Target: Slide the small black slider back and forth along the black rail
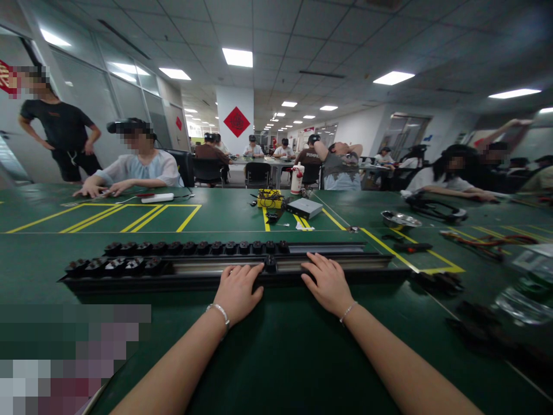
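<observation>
A long black and silver rail [337, 262] lies across the green table in front of me, with a second rail [328, 248] behind it. Several small black parts [194, 248] sit in rows along both rails, towards the left. My left hand [237, 291] rests on the near rail's front edge, fingers stretched flat and together. My right hand [327, 283] lies beside it on the same rail, fingers spread and flat. One single black part [270, 263] sits on the rail between my two hands. Neither hand holds anything. Each wrist carries a thin bracelet.
The green table [276, 346] has yellow lines. Behind the rails lie a yellow box [270, 198], a grey box [305, 207] and a metal bowl [401, 219]. Cables and dark parts lie at the right [488, 237]. A seated person [138, 167] works at the far left; others sit further back.
</observation>
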`<state>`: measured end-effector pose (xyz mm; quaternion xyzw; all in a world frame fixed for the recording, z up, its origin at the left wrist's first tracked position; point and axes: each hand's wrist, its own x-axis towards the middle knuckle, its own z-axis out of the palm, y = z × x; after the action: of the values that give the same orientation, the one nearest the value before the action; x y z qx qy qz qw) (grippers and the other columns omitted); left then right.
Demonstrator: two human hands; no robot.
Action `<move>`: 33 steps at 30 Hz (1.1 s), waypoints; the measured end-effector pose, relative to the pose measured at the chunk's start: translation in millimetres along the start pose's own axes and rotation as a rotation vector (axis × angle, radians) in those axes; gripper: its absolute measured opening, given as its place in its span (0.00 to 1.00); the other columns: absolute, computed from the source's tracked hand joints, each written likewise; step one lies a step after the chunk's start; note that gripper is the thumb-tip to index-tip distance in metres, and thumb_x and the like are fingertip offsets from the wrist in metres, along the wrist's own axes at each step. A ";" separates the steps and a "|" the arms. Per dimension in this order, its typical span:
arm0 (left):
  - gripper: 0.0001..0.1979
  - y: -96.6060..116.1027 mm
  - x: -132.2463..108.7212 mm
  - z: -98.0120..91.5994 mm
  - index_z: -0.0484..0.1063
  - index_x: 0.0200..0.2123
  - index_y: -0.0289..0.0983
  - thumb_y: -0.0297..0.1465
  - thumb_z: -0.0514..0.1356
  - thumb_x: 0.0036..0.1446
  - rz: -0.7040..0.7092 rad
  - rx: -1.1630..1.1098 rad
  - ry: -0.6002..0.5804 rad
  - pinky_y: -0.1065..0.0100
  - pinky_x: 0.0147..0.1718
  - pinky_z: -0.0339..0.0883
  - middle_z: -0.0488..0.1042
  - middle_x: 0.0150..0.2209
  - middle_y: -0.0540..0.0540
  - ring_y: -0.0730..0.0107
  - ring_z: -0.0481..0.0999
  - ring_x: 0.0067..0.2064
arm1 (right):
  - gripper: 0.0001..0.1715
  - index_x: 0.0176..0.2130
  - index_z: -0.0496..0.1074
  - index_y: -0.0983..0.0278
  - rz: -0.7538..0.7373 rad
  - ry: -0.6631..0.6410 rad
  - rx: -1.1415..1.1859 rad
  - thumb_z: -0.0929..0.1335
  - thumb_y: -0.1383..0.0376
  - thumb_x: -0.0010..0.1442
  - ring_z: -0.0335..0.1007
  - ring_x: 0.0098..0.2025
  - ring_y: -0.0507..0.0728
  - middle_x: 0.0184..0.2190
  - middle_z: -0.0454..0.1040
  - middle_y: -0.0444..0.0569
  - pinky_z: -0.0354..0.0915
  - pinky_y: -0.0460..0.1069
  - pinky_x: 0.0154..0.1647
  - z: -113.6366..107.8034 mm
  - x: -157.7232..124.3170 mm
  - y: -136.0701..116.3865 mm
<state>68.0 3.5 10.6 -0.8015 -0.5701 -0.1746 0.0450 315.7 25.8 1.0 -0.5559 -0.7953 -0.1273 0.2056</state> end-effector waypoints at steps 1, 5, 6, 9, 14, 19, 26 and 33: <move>0.24 0.1 0.1 -0.1 0.60 0.55 0.44 0.38 0.52 0.54 -0.001 0.001 0.001 0.58 0.51 0.50 0.72 0.45 0.48 0.62 0.67 0.48 | 0.21 0.48 0.69 0.55 -0.003 0.002 -0.003 0.56 0.53 0.62 0.53 0.59 0.58 0.57 0.62 0.46 0.50 0.58 0.56 0.1 0.0 0.1; 0.24 0.1 0.6 -0.4 0.60 0.55 0.45 0.38 0.52 0.54 0.002 -0.003 0.005 0.58 0.50 0.50 0.72 0.44 0.48 0.62 0.67 0.48 | 0.21 0.47 0.69 0.55 -0.005 0.002 -0.007 0.56 0.54 0.62 0.53 0.59 0.58 0.57 0.62 0.46 0.50 0.58 0.56 -0.2 0.1 0.2; 0.24 0.1 0.7 -0.4 0.60 0.55 0.45 0.38 0.52 0.54 0.002 -0.002 0.004 0.58 0.50 0.50 0.72 0.44 0.48 0.62 0.67 0.47 | 0.21 0.47 0.69 0.55 -0.003 -0.001 -0.005 0.56 0.54 0.62 0.53 0.59 0.58 0.58 0.62 0.46 0.50 0.58 0.56 -0.4 0.1 0.0; 0.24 0.1 0.7 -0.5 0.59 0.56 0.45 0.38 0.52 0.55 0.002 0.003 0.001 0.58 0.50 0.51 0.72 0.44 0.48 0.62 0.67 0.47 | 0.21 0.47 0.69 0.55 0.003 -0.011 0.004 0.56 0.53 0.62 0.53 0.60 0.58 0.58 0.62 0.46 0.50 0.58 0.56 -1.2 0.0 -0.6; 0.24 0.8 0.5 -0.5 0.60 0.55 0.45 0.38 0.52 0.54 -0.009 0.016 -0.002 0.58 0.49 0.51 0.72 0.43 0.48 0.62 0.67 0.47 | 0.21 0.47 0.69 0.56 0.010 -0.019 0.005 0.56 0.53 0.61 0.52 0.60 0.58 0.58 0.61 0.46 0.49 0.58 0.57 -1.5 0.1 -1.3; 0.24 1.1 1.3 -0.4 0.60 0.55 0.46 0.38 0.52 0.54 -0.013 0.010 -0.003 0.58 0.49 0.51 0.72 0.43 0.48 0.62 0.67 0.46 | 0.21 0.47 0.69 0.56 0.009 -0.025 0.006 0.56 0.54 0.62 0.52 0.60 0.58 0.58 0.61 0.46 0.49 0.58 0.57 -1.3 0.2 -1.0; 0.24 5.5 0.9 -0.7 0.60 0.55 0.46 0.38 0.53 0.53 -0.041 0.037 -0.014 0.56 0.48 0.51 0.72 0.44 0.47 0.60 0.67 0.47 | 0.22 0.47 0.69 0.55 0.016 -0.024 0.007 0.55 0.53 0.62 0.52 0.60 0.58 0.58 0.61 0.46 0.49 0.58 0.57 -2.9 -0.1 -1.7; 0.23 8.8 10.0 -9.2 0.62 0.52 0.47 0.41 0.53 0.52 -0.080 0.013 -0.083 0.51 0.48 0.53 0.73 0.44 0.46 0.57 0.68 0.48 | 0.21 0.47 0.69 0.56 0.004 -0.009 0.025 0.55 0.54 0.62 0.53 0.60 0.58 0.58 0.62 0.47 0.49 0.59 0.57 -1.8 0.1 -1.4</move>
<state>77.0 6.9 23.7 -0.7842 -0.6043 -0.1395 0.0194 314.7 24.6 2.7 -0.5554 -0.7967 -0.1146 0.2090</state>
